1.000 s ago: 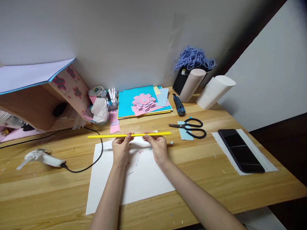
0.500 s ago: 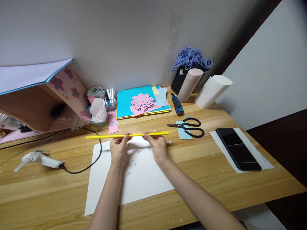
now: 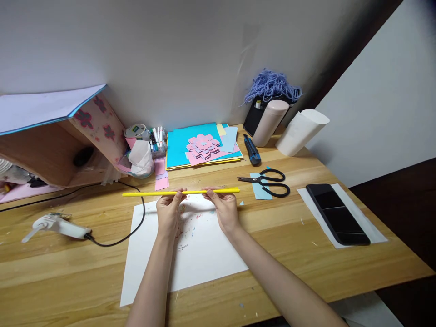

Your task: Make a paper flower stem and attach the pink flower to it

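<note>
A long, thin yellow paper stick (image 3: 139, 195) lies level across both hands, above the far edge of a white sheet (image 3: 200, 263) marked with coloured specks. My left hand (image 3: 168, 209) pinches it left of its middle, thumb on the near side. Right of the middle, my right hand (image 3: 222, 208) pinches it the same way. Both ends of the stick stick out past the hands. Black-handled scissors (image 3: 264, 179) rest on a light blue paper piece (image 3: 261, 192), just beyond the stick's right end.
A white glue gun (image 3: 61, 225) with a black cord lies at left, near a decorated box (image 3: 102, 122). Behind are a pink paper flower (image 3: 203, 145) on blue sheets (image 3: 177, 150), a utility knife (image 3: 252, 151), a pink bottle (image 3: 270, 123) and a paper roll (image 3: 303, 131). A phone (image 3: 337, 213) sits at right.
The two hands keep the same pinch on the yellow paper stick, which has hardly moved. The whole view has shifted very slightly.
</note>
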Demonstrator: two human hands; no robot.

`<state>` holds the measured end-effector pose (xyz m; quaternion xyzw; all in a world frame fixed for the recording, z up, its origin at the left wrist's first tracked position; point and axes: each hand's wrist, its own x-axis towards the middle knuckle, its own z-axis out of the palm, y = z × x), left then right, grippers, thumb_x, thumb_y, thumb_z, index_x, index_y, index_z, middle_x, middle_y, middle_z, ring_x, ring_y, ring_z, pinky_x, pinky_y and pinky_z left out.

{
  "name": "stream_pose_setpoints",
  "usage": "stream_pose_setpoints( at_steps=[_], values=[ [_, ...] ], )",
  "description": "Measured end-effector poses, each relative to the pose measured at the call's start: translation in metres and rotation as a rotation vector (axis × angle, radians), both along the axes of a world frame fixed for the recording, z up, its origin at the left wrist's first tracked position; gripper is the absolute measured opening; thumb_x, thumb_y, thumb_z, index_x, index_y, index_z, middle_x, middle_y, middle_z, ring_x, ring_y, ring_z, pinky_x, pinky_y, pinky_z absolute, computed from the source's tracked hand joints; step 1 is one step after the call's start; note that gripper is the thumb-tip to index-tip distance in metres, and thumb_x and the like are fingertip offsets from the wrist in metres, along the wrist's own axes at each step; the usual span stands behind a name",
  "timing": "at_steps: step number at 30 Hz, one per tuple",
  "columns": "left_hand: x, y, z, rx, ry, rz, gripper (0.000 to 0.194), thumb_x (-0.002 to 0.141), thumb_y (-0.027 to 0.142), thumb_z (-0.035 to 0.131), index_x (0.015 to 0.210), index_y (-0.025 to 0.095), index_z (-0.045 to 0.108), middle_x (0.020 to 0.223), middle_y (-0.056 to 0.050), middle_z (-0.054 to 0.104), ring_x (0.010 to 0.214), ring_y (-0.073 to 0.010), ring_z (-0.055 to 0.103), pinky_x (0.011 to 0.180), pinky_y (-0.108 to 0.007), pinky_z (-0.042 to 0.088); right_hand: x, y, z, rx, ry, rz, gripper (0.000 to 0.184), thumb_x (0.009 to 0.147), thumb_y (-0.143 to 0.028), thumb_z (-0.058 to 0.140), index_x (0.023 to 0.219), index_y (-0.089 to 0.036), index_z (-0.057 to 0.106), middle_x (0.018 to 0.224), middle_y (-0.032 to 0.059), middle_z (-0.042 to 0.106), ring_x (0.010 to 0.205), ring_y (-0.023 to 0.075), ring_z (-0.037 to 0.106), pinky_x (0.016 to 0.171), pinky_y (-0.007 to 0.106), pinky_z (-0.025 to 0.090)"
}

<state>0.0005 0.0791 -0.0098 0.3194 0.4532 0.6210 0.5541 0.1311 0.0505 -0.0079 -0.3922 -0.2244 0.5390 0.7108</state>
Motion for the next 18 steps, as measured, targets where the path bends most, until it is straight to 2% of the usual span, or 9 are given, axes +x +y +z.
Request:
stream_pose_setpoints(
  at_steps=[6,11,18],
  values=[
    [-0.0011,0.0008,-0.0008,0.015,0.0,0.015,0.023,0.057,0.031,0.079,0.07,0.015,0.069,0.075,-0.006,0.071,0.071,-0.0143,0.065,0.064,-0.023,0.052,0.0025,0.0013,-0.0014,-0.036,0.007,-0.012,0.019,0.059,-0.028,0.078,0.074,-0.018,0.071,0.076,0.0023,0.072,0.065,0.0138,0.064,0.065,0.028,0.053],
    [-0.0028,0.0017,-0.0006,0.011,0.0,0.033,0.026,0.056,0.033,0.079,0.07,0.014,0.069,0.075,-0.006,0.071,0.07,-0.0138,0.065,0.065,-0.023,0.052,0.0025,0.002,-0.0023,-0.027,0.018,-0.021,0.017,0.057,-0.027,0.078,0.071,-0.018,0.072,0.07,0.0019,0.071,0.059,0.0133,0.062,0.063,0.029,0.053],
    [-0.0067,0.0038,-0.0002,0.004,0.003,0.066,0.027,0.054,0.033,0.08,0.07,0.014,0.069,0.074,-0.005,0.07,0.073,-0.0152,0.066,0.066,-0.024,0.053,0.0064,0.0031,-0.0026,-0.044,-0.014,-0.063,0.019,0.055,-0.025,0.079,0.071,-0.019,0.071,0.073,0.0011,0.071,0.067,0.0139,0.063,0.063,0.027,0.051]
  ],
)
